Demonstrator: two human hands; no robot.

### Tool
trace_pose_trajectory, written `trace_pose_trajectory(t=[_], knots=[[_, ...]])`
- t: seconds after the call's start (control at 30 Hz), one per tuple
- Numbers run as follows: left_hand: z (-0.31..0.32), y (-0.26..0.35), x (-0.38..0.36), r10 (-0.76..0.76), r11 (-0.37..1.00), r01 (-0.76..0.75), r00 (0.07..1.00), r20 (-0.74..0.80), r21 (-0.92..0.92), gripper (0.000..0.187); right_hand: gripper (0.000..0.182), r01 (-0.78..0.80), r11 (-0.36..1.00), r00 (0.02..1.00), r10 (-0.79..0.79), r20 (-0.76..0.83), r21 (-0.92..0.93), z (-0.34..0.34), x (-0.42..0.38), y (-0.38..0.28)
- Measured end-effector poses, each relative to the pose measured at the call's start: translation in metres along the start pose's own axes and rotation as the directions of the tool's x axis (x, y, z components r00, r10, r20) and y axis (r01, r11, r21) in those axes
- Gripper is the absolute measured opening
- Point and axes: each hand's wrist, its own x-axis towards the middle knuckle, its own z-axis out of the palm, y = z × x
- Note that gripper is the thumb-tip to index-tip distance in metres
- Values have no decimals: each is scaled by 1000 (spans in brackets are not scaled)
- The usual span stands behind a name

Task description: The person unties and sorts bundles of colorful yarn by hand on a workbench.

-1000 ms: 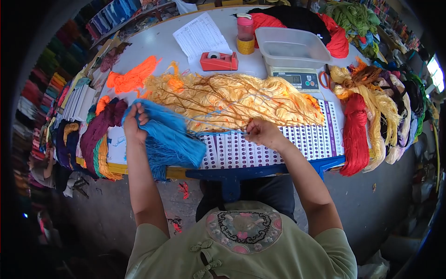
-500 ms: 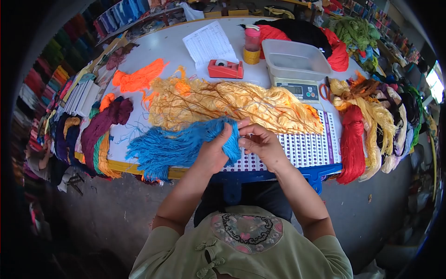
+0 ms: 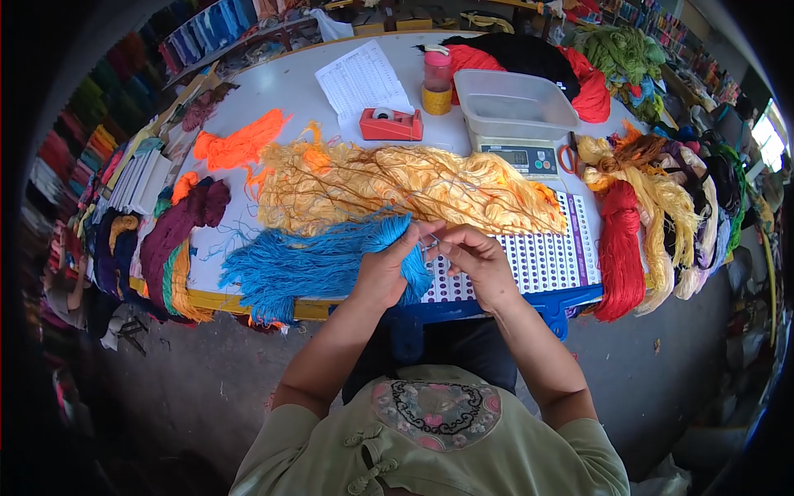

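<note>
A thick hank of blue thread lies along the near side of the table, its loose ends fanned out to the left. My left hand is wrapped round its right end, with the thumb on top. Just right of it, my right hand pinches what looks like a thin blue strand by the left fingertips; the fingers partly hide it. Behind both hands stretches a long heap of pale yellow thread crossed by brown strands. Under the hands is a white board with rows of holes.
A digital scale carries a clear plastic tub. Near it are scissors, a red tape dispenser, a printed sheet and a pink-lidded bottle. Red thread hangs over the right edge, purple thread at left.
The view has shifted slightly, so the table things sit a little further left. My right fingertips have drawn a thin strand into sight beside the left hand, which keeps its hold on the blue hank.
</note>
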Motion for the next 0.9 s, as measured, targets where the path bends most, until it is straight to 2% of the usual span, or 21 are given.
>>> trace_pose_trajectory(t=[0.07,0.13,0.17,0.2,0.23,0.27,0.3,0.33,0.37,0.4,0.43,0.47,0.5,0.53,0.57,0.6,0.63,0.67,0.73,0.83,0.9], knots=[[2,3,-2,-44,999,45,998,-47,15,28,6,134,991,989,-135,-59,-11,1,-3,-2],[-20,18,1,-90,996,91,991,-101,-2,27,10,251,960,943,-214,-254,122,-23,2,-8],[-37,30,3,-113,994,113,985,-128,-11,26,12,250,954,926,-186,-330,163,-44,-4,-23],[-60,43,6,-47,998,40,987,-152,-47,24,15,252,946,902,-153,-403,203,-76,-13,-41],[-84,58,6,19,996,-33,984,-178,-80,22,19,336,917,908,-254,-334,216,-128,-22,-44],[-106,78,1,68,978,-112,968,-241,-174,23,16,397,910,827,-299,-476,117,-169,-33,-58],[-124,96,-5,109,946,-194,945,-307,-260,23,11,535,787,766,-298,-570,307,-216,-48,-71],[-135,109,-12,143,932,-224,950,-278,-285,24,5,553,830,479,-250,-841,69,-221,-57,-102],[-142,121,-19,177,916,-252,952,-249,-311,25,5,442,868,388,-414,-823,-228,-228,-56,-97],[-144,125,-22,213,898,-280,952,-220,-340,26,6,287,815,327,-577,-748,-503,-236,-54,-84],[-134,117,-18,135,937,-193,969,-209,-292,27,7,108,677,299,-721,-625,-728,-244,-51,-71],[-119,101,-10,56,965,-104,978,-199,-242,27,9,-78,468,307,-829,-468,-880,-251,-48,-59],[-99,84,-2,-24,982,-13,981,-191,-187,28,13,72,772,481,-581,-656,-631,-211,-35,-62],[-88,63,8,-155,982,135,976,-155,-131,28,18,92,962,595,-260,-761,-257,-170,-22,-65],[-75,40,20,-283,959,277,951,-126,-67,27,16,208,792,893,-394,-220,-575,-169,-9,-33],[-53,25,28,-376,923,382,919,-117,37,25,12,75,819,962,-210,-175,-569,-127,6,-17],[-46,3,38,-416,900,427,902,-118,88,25,8,64,724,980,-176,-94,-686,-101,18,4],[-45,-23,48,-365,866,417,904,-221,277,23,4,163,562,964,-267,8,-811,-86,28,28],[-39,-53,57,-264,749,355,934,-239,560,20,3,22,632,1000,-20,12,-775,-67,37,43],[-28,-68,59,-63,352,184,983,-173,918,21,6,92,415,990,-138,37,-905,-64,38,62],[-19,-66,58,-58,287,203,979,-195,936,20,7,63,494,996,-87,23,-867,-68,38,62]])
